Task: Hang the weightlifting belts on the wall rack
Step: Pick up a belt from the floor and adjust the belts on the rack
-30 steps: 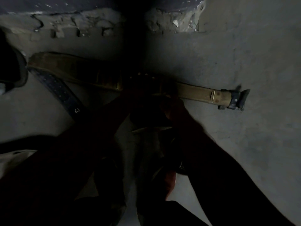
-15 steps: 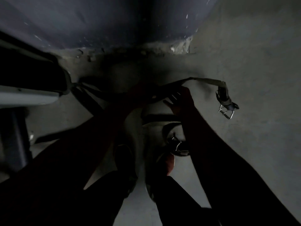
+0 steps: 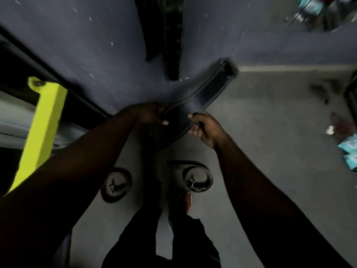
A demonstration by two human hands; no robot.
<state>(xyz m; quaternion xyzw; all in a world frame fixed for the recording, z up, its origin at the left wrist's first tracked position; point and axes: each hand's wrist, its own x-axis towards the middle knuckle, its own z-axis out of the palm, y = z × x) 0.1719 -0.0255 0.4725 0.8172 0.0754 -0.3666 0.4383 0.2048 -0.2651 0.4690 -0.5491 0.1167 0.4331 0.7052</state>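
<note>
wide dark belt (image 3: 195,105), thick-rimmed and curving, held up before the blue-grey wall (image 3: 96,45); left hand (image 3: 148,114) clenched on one edge, right hand (image 3: 205,127) gripping the opposite edge.

Blurred teal clutter (image 3: 349,149), perhaps packets, cut by right edge.
</note>
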